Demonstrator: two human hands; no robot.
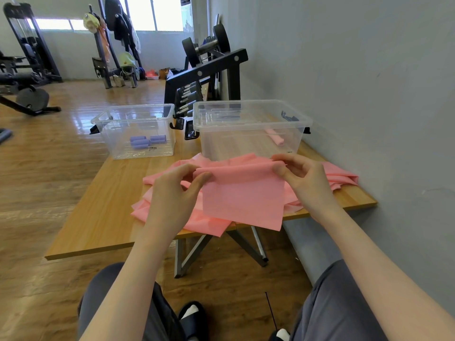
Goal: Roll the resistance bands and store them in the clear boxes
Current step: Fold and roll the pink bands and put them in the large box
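A pink resistance band (243,195) hangs flat between my hands above the table. My left hand (172,193) pinches its upper left corner and my right hand (302,178) pinches its upper right corner. Under it lies a heap of more pink bands (342,177) on the wooden table (103,217). The left clear box (138,130) holds several rolled purple bands (147,141). The right clear box (251,126) holds one rolled pink band (275,136).
A grey wall (369,82) runs close along the table's right side. A black dumbbell rack (209,75) stands behind the boxes. Gym machines (27,60) stand on the wooden floor at the far left. My knees sit below the table's front edge.
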